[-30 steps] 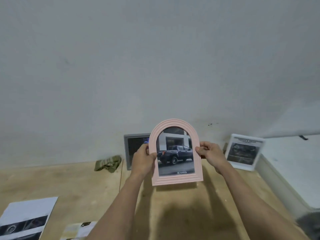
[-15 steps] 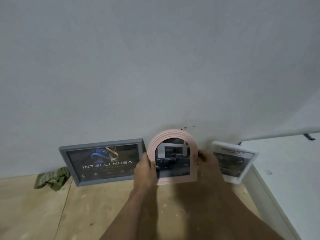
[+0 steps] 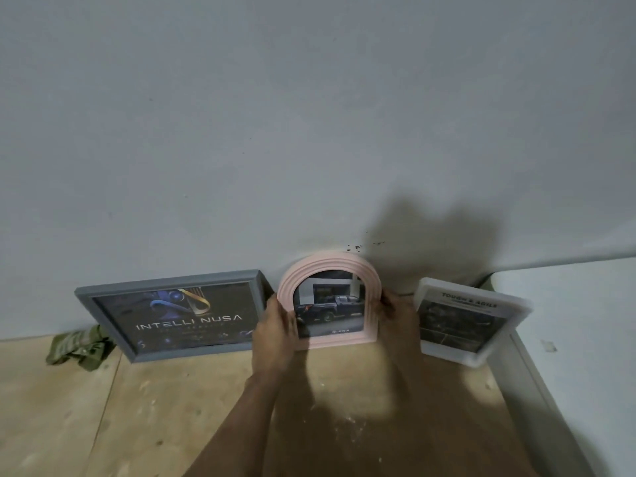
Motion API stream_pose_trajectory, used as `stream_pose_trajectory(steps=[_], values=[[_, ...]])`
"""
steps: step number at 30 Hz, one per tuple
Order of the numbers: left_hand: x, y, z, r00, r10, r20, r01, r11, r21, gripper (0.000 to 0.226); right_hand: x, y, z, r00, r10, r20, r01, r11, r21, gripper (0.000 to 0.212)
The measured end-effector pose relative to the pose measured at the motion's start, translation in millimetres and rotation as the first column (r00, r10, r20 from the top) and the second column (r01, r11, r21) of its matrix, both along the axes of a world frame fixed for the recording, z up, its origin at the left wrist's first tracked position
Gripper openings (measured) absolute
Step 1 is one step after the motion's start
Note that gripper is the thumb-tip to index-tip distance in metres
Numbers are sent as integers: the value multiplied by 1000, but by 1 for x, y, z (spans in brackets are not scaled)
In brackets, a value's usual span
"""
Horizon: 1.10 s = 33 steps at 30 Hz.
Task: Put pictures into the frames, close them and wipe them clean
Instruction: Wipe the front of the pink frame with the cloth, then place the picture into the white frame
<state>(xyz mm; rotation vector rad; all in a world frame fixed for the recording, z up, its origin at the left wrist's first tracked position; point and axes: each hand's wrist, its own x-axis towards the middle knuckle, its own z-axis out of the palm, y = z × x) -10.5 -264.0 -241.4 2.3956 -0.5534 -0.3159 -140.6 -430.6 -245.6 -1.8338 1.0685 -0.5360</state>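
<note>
The fingers (image 3: 287, 320) of the left hand (image 3: 275, 333) are curled round the left edge of the pink frame (image 3: 328, 270), and the right hand (image 3: 399, 318) is clasped on its right edge. The frame, with a truck picture (image 3: 328, 309) inside, is held upright against the wall (image 3: 309, 132), its base at the wooden table (image 3: 103, 407). It is flanked by a grey frame (image 3: 168, 313) just to the left and a white frame (image 3: 468, 320) near on the right, both leaned on the wall. A green cloth (image 3: 81, 346) lies left of the grey frame. Since half a second ago the pink frame has been kept in about the same spot between its neighbours.
</note>
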Motion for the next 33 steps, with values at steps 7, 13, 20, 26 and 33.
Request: stream_pose_trajectory(steps=[7,13,20,26,33], values=[[1,-1,-1,999,15,-41,-15,1000,-14,16,1,4,0,1000,-19,-2,19,1000,-10,22],[-22,8,28,995,97,-38,-101,987,-122,45,-12,31,20,998,-64,29,60,993,101,26],[-62,27,64,998,-64,0,63,976,-209,41,-55,68,57,989,-136,59,129,985,111,49],[-102,4,100,967,-251,-49,232,942,-242,43,-122,75,89,948,-309,76,310,951,7,52],[-122,-55,99,925,-376,-59,356,909,-216,43,-171,14,94,898,-439,22,439,898,4,35]])
